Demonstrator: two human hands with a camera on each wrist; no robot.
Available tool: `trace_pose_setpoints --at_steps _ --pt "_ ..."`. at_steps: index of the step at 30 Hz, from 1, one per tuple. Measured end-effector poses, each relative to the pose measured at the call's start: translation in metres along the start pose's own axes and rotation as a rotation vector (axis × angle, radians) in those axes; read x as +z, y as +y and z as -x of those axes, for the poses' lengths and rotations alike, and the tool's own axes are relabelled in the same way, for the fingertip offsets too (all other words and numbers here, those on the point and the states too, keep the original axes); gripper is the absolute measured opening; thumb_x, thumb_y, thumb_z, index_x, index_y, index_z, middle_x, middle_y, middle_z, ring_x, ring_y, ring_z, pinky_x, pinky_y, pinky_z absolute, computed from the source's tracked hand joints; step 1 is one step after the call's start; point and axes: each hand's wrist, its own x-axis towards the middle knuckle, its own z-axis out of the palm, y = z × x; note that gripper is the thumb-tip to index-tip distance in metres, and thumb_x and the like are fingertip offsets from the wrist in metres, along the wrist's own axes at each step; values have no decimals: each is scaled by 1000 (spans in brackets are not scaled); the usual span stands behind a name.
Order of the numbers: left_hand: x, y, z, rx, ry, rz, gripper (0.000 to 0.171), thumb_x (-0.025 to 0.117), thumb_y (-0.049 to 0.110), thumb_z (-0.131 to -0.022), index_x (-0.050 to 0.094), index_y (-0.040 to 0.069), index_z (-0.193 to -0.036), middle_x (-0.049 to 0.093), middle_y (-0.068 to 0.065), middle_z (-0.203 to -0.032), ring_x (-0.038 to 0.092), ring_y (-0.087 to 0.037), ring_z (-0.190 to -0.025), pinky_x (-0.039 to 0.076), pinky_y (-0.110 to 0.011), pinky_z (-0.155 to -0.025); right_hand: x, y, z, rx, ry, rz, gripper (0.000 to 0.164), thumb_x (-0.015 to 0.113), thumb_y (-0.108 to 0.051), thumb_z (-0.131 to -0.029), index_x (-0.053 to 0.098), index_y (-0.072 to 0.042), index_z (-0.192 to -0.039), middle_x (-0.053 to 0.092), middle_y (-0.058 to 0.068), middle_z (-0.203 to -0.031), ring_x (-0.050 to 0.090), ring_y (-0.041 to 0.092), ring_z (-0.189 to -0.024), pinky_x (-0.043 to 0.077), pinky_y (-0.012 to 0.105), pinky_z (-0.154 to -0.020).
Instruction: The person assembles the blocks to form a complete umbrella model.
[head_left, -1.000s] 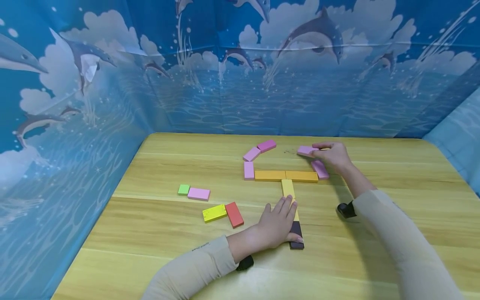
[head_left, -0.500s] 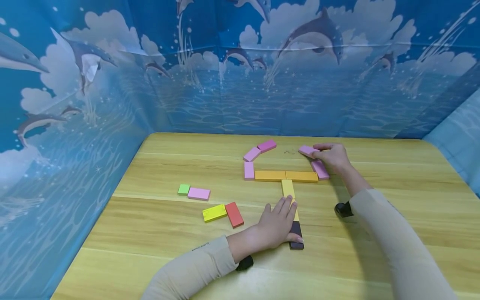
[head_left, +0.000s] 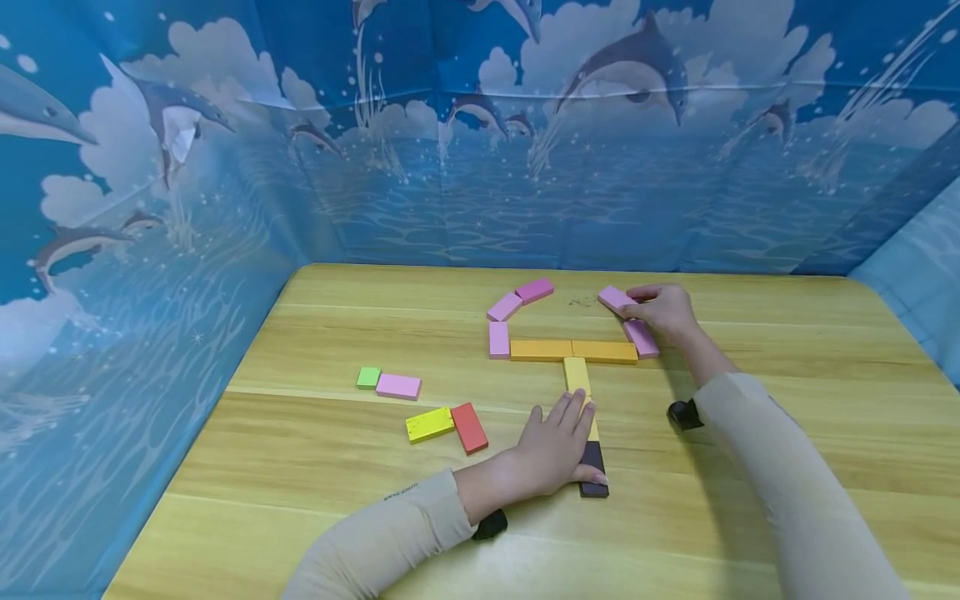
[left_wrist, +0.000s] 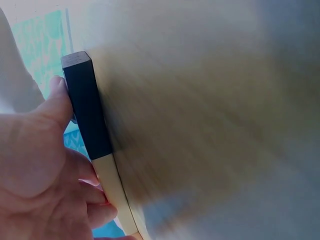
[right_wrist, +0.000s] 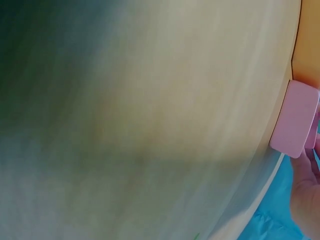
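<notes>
At the upper right of the block figure, my right hand [head_left: 663, 310] pinches a pink block [head_left: 613, 298] between thumb and fingers. Its near end is by another pink block [head_left: 641, 338], which slants beside the orange blocks [head_left: 603, 351]. My left hand [head_left: 553, 448] lies with fingers outstretched over the stem of the figure. Beneath it are pale yellow blocks [head_left: 576, 375] and a black block [head_left: 593, 458]; in the left wrist view the thumb touches the side of the black block [left_wrist: 87, 110]. The right wrist view shows a pink block [right_wrist: 295, 119] close to the right fingers.
Left of the orange row, pink blocks [head_left: 498, 340] curve up to a darker pink one [head_left: 535, 290]. Farther left lie a green block [head_left: 368, 378], a pink block [head_left: 398, 386], a yellow block [head_left: 430, 424] and a red block [head_left: 469, 428]. A dolphin-print curtain [head_left: 495, 192] hangs behind the table.
The pink block in my right hand has turned to a steeper slant, and its near end has come closer to the pink block below. My left hand has stayed in place.
</notes>
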Motion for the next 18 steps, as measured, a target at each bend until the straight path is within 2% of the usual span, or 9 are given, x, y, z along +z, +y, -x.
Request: trace_pose_setpoints --at_steps 7,12,18 --pt "1 1 0 1 -2 -2 88 33 70 -85 22 11 -149 18 -8 -154 20 -20 -139 37 -40 -100 4 -1 2 -100 29 114 43 70 -17 -83 61 10 -115 61 28 -110 58 36 -98 49 27 -68" --pt "0 1 0 2 -14 6 88 32 70 -85 20 10 -149 17 -9 -154 19 -20 -139 37 -40 -100 5 0 2 -88 29 128 43 70 -18 -82 61 11 -113 61 29 -108 61 34 -90 48 22 -60" --pt "1 1 0 -8 -20 12 89 31 70 -85 19 11 -150 16 -8 -154 18 -20 -140 35 -40 -101 3 0 3 -60 12 126 47 71 -23 -82 61 10 -114 60 29 -109 61 28 -81 48 22 -56"
